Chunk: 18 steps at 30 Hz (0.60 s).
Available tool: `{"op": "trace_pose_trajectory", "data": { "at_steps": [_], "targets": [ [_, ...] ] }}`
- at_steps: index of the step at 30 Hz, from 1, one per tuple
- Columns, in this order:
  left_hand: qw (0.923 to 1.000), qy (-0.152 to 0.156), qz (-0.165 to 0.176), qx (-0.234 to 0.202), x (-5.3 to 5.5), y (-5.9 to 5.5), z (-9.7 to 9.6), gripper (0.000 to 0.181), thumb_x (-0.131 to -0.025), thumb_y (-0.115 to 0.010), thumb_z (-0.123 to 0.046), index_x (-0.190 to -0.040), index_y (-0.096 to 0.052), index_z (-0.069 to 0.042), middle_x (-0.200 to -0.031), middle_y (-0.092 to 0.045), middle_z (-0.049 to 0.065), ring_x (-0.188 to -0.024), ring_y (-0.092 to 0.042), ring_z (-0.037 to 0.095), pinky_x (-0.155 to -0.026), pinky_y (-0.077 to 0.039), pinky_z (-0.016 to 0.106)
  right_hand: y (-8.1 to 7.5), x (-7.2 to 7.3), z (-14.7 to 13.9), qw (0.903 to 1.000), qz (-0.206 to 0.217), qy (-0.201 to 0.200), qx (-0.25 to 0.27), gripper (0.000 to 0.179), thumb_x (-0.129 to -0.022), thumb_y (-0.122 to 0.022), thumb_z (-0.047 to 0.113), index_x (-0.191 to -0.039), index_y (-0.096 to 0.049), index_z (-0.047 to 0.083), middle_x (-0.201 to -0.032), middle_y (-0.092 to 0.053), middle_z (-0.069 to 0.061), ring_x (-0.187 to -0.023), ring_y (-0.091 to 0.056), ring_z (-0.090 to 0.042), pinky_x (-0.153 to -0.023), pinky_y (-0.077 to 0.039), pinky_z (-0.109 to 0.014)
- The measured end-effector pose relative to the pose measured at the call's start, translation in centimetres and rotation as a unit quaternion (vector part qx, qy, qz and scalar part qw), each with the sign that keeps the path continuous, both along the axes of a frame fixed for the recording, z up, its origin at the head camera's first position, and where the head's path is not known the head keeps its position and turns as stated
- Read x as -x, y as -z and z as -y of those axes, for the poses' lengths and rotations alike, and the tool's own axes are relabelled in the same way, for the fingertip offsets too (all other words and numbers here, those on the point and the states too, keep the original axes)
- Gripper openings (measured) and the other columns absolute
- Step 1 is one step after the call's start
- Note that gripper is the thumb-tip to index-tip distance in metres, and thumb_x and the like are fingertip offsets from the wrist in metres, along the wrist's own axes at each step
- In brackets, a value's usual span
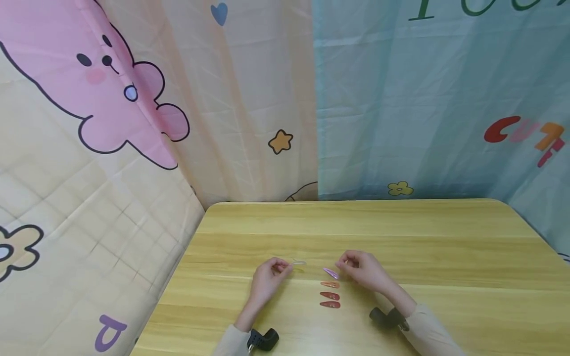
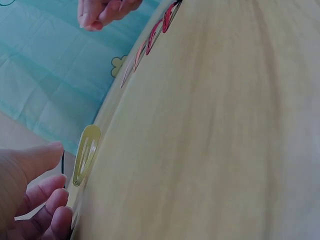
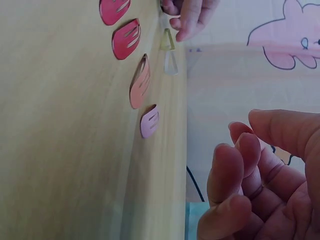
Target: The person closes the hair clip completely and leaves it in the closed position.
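Note:
My left hand [image 1: 268, 279] hovers at a white snap hair clip [image 1: 298, 262] and a yellow hair clip [image 2: 87, 154]. Its thumb and fingers bend loosely, and in the left wrist view a gap shows between them. My right hand [image 1: 362, 268] is beside a lilac hair clip [image 1: 331, 273], fingers half bent and nothing visible between them. The lilac clip heads a column on the table, with an orange clip [image 1: 330, 284] below it, then two red clips, the upper one [image 1: 329, 295] and the lower one [image 1: 330, 304]. From the right wrist, the white clip [image 3: 171, 63] lies just past the yellow one.
A wood-grain table [image 1: 213, 316] with rounded far corners bears the clips. Printed cloth curtains [image 1: 249, 99] hang behind it and along the left side. Black cameras are strapped at the left wrist [image 1: 263, 340] and right wrist [image 1: 385, 318].

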<state>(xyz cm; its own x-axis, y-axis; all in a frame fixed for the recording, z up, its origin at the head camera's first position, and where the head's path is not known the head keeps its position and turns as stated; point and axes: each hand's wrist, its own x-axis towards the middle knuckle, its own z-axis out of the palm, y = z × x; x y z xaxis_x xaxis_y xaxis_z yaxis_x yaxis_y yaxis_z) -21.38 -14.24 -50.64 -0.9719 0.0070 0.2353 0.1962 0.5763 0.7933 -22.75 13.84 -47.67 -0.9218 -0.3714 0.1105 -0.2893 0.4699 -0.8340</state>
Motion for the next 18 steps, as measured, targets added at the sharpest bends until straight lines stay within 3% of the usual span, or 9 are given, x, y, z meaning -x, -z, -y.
{"op": "trace_pose_trajectory", "data": {
  "at_steps": [18],
  "targets": [
    [0.9952, -0.009, 0.000, 0.097, 0.44, 0.07, -0.16, 0.022, -0.080, -0.076, -0.034, -0.084, -0.067, -0.015, -0.070, -0.057, -0.011, -0.059, -0.050, 0.004, -0.053, -0.040, 0.023, -0.89, -0.45, 0.07, 0.9998, -0.002, -0.012, 0.018, 0.020, -0.092, -0.065, 0.025, -0.091, -0.065, 0.004, -0.060, -0.050, 0.002, -0.047, -0.045, -0.010, -0.043, -0.038, -0.024]
  ]
}}
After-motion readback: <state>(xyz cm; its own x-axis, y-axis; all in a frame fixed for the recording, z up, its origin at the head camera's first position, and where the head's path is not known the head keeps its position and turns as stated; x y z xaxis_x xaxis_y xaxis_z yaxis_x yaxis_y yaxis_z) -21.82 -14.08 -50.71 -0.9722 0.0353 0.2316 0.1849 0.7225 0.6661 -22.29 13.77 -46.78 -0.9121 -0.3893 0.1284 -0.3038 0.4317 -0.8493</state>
